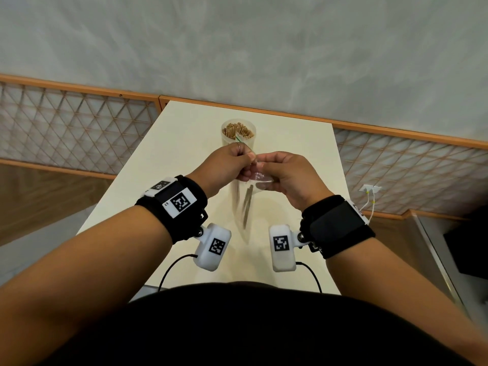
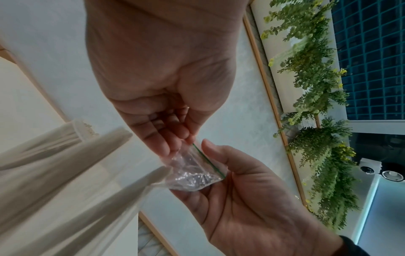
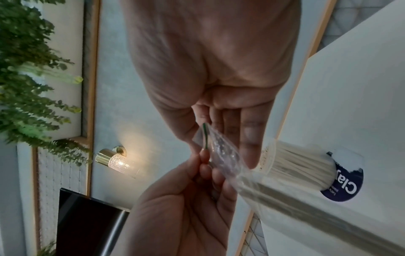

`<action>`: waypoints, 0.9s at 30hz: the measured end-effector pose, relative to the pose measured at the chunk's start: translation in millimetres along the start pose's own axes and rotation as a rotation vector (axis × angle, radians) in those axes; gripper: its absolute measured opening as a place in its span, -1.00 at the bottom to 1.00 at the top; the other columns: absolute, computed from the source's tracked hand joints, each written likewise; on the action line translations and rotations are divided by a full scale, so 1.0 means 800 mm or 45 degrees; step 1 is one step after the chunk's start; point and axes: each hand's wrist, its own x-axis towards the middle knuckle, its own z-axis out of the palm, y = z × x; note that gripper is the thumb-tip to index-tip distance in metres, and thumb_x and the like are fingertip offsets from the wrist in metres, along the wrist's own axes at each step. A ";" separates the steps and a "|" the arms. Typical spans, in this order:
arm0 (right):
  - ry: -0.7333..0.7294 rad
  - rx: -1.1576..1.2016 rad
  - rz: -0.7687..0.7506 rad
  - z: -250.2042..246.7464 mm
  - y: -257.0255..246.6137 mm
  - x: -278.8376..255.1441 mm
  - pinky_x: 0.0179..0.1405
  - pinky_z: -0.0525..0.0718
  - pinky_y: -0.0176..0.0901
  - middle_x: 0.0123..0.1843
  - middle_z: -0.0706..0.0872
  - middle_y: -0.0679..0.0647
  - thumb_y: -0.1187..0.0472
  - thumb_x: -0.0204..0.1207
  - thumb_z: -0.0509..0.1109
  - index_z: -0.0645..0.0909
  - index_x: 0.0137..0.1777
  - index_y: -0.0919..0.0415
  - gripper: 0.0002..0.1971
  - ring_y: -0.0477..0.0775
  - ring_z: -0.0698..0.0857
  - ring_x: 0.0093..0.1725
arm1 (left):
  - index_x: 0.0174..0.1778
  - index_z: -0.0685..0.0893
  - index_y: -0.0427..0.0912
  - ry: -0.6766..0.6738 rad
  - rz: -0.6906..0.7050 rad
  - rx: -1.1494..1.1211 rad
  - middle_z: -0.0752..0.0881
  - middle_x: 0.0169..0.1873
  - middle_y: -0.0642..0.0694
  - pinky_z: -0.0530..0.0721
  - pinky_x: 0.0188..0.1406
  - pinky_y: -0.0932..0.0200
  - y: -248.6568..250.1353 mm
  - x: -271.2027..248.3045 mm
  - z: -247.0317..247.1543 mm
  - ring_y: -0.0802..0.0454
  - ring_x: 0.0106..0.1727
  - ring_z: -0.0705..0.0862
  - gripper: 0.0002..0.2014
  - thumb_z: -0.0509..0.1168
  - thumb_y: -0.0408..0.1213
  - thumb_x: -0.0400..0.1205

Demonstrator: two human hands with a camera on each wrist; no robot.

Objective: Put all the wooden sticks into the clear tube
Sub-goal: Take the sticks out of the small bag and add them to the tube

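A clear tube [image 1: 238, 132] packed with wooden sticks stands upright at the far middle of the table; in the right wrist view the tube [image 3: 302, 168] shows its blue label. In front of it, above the table, both hands hold a clear zip bag [image 1: 257, 178] by its green-striped mouth. My left hand [image 1: 247, 155] pinches one side of the mouth and my right hand [image 1: 264, 161] pinches the other. A blurred bundle of wooden sticks [image 1: 245, 207] hangs down inside the bag. The bag [image 2: 190, 173] is crumpled between the fingertips, and its sticks [image 2: 65, 181] are blurred there too.
The cream table [image 1: 184, 159] is narrow, with a lattice railing [image 1: 79, 128] and a grey wall behind it. A wall socket with white cables [image 1: 371, 190] sits to the right. Black cables [image 1: 171, 270] run from the wrist cameras over the near edge.
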 end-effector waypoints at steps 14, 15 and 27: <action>0.063 -0.026 -0.013 0.001 0.017 -0.003 -0.09 0.70 -0.04 -0.08 0.82 0.19 0.13 0.45 0.54 0.73 -0.09 0.14 -0.88 0.15 0.80 -0.06 | -0.08 0.45 -0.25 0.154 -0.227 -0.330 0.70 -0.28 -0.27 0.75 -0.32 0.08 -0.019 0.006 0.007 -0.12 -0.37 0.73 -0.74 0.37 -0.17 0.62; 0.072 -0.021 -0.001 0.000 0.016 -0.003 -0.07 0.69 -0.03 -0.09 0.81 0.23 0.12 0.44 0.55 0.73 -0.09 0.17 -0.86 0.16 0.80 -0.11 | -0.10 0.44 -0.25 0.141 -0.226 -0.320 0.69 -0.31 -0.25 0.74 -0.35 0.09 -0.020 0.006 0.008 -0.10 -0.40 0.73 -0.74 0.36 -0.18 0.62; -0.071 -0.019 0.225 -0.009 0.015 0.002 -0.06 0.69 -0.06 0.00 0.82 0.26 0.15 0.51 0.44 0.72 -0.02 0.28 -0.81 0.26 0.80 0.03 | -0.23 0.45 -0.18 0.034 -0.104 -0.125 0.67 -0.49 -0.10 0.70 -0.42 0.14 -0.034 0.002 0.006 0.02 -0.50 0.67 -0.79 0.36 -0.28 0.63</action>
